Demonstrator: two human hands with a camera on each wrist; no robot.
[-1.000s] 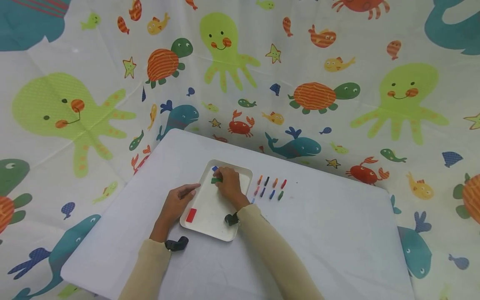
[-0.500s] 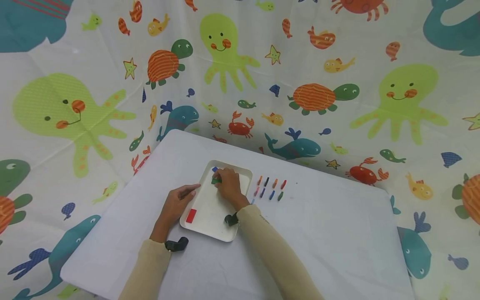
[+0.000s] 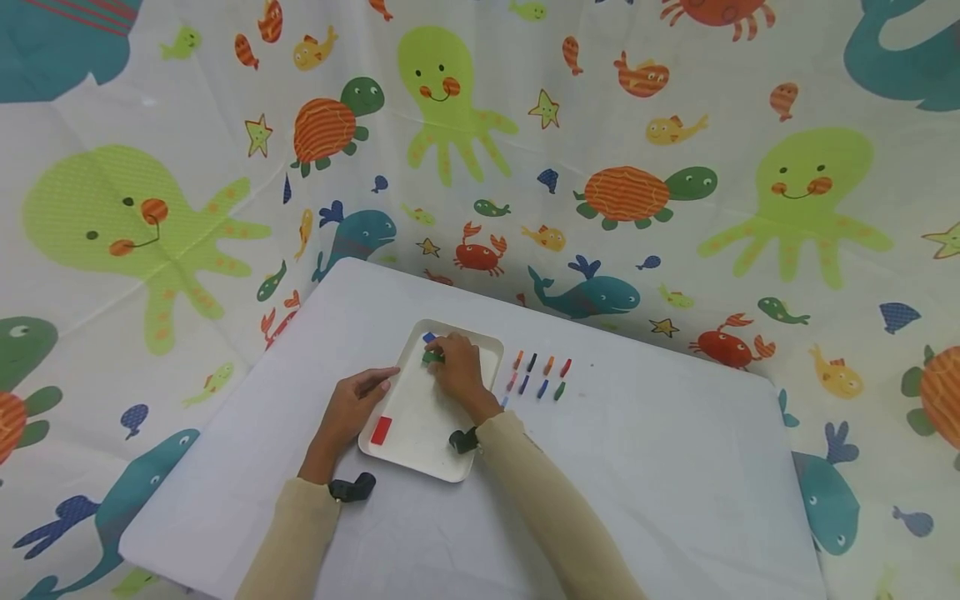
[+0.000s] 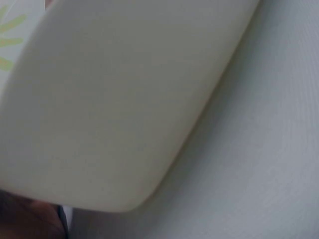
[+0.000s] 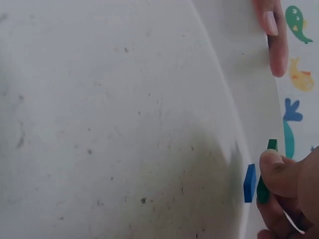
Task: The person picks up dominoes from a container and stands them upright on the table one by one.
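Observation:
My right hand point(image 3: 459, 371) reaches over the far part of a shallow white tray point(image 3: 420, 437). Between thumb and fingers it pinches a small flat green block point(image 5: 263, 191), whose two ends show past the thumb in the right wrist view. Close beside it is a blue block point(image 5: 249, 183), near the tray's far left side. A red block point(image 3: 381, 431) lies flat in the near left corner. My left hand point(image 3: 351, 408) rests at the tray's left rim, its fingers extended toward it. In the left wrist view a pale rounded surface hides most of that hand.
Right of the tray, small coloured sticks point(image 3: 544, 389) lie in two short rows on the white table point(image 3: 660, 467). A light blue stick point(image 3: 505, 402) is close to my right wrist. Behind the table hangs a sea-animal curtain point(image 3: 525, 150). Dark specks dot the tray floor point(image 5: 99, 124).
The green block has turned in my right fingers: it showed as a longer flat strip and now looks shorter and tilted. The left hand, the red block and the tray keep their places.

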